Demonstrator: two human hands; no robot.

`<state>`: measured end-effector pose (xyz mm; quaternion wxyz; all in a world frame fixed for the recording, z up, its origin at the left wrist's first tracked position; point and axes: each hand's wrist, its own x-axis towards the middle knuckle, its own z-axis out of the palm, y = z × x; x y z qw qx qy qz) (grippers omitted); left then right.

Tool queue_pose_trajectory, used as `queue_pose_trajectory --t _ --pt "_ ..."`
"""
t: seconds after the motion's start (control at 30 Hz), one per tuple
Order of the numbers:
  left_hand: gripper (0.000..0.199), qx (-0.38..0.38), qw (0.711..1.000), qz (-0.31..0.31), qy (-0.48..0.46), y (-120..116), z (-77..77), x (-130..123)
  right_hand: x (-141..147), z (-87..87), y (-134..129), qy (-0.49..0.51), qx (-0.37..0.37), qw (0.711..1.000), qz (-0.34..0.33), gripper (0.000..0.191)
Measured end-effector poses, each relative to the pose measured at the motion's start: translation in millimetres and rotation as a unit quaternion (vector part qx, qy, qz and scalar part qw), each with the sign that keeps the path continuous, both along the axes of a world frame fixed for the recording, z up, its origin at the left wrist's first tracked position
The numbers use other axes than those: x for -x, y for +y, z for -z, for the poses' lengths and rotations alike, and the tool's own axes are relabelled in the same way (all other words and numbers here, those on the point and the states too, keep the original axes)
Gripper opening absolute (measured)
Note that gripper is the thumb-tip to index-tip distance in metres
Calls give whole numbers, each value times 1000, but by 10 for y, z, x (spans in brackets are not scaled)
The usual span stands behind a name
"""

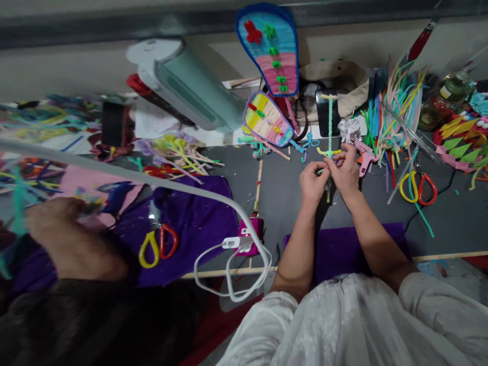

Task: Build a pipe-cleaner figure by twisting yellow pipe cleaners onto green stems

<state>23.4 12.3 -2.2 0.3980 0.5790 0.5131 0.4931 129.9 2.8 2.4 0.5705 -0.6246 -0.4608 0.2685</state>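
A pale green twisted pipe-cleaner stem point(330, 124) points away from me over the dark table, with a short pale yellow crosspiece at its far end. Nearer my fingers, a yellow pipe cleaner point(324, 151) crosses it. My left hand point(314, 179) is closed, its thumb and fingers pinching the lower part of the stem. Right beside it, my right hand point(347, 172) is closed on the same piece at the joint. Below my fingers a darker green end hangs out. The exact grip is partly hidden by my fingers. A pink glue gun point(366, 158) lies just right of my right hand.
Red-and-yellow scissors point(418, 188) and bundled pipe cleaners point(400, 112) lie to the right. Two decorated fan-shaped pieces, one blue and pink point(276, 56), one yellow and pink point(267, 119), stand behind. A white cable point(229, 203) arches across the left. A co-worker's arm point(76, 244) rests farther left.
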Motion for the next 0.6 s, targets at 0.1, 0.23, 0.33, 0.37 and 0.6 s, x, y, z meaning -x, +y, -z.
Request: queue_pose_trajectory --t 0.1,0.23,0.33,0.37,0.6 --pt "9 8 1000 5 0 -18 -19 -11 -1 5 16 -20 -8 1000 2 40" --pt "9 -4 1000 3 13 -43 -51 -22 2 1 37 -28 -19 999 0 28" --pt "11 -38 999 8 32 -68 -88 -32 -5 -14 42 -21 -11 1000 -6 23" --pt "12 -55 997 14 43 -76 -98 -37 -10 -24 42 -21 -8 1000 -5 22" --pt "19 -202 960 68 182 -95 -96 -72 -79 -154 6 -64 12 998 17 28"
